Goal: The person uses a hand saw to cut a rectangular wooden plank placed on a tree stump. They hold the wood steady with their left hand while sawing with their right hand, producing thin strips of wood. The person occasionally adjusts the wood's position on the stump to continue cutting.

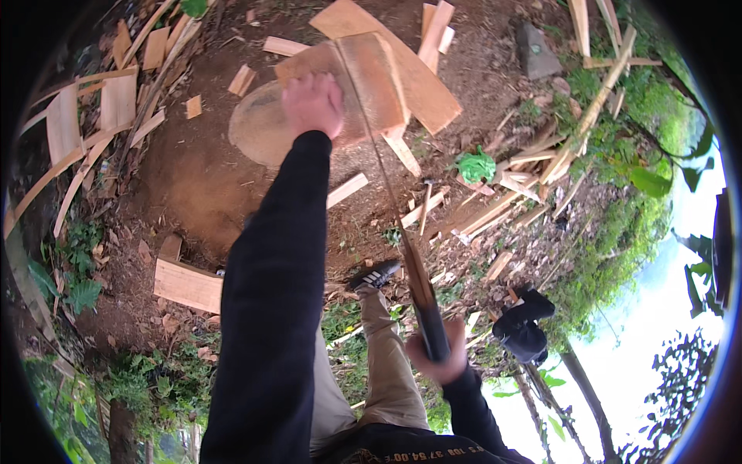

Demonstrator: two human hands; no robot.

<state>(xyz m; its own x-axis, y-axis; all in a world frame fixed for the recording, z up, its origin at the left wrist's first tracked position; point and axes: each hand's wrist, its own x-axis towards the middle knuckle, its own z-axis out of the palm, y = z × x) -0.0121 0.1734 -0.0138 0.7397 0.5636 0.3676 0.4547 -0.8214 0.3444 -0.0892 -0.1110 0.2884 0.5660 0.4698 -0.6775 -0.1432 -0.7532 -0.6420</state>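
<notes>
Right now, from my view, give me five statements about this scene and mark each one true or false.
1. The right hand grips a long-bladed tool by its dark handle. True.
2. The left hand hangs free, touching nothing. False: it rests on the wood block.
3. A hammer shows to the right of the blade. True.
4. The green bundle sits on top of the wood block. False: it is off to the right, beside wood scraps.
5. The visible shoe is dark with light stripes. True.

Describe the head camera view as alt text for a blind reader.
A person's right hand grips the dark handle of a long-bladed tool that reaches over a wood block, where the left hand rests. Cut wood pieces lie scattered on dirt.
</notes>
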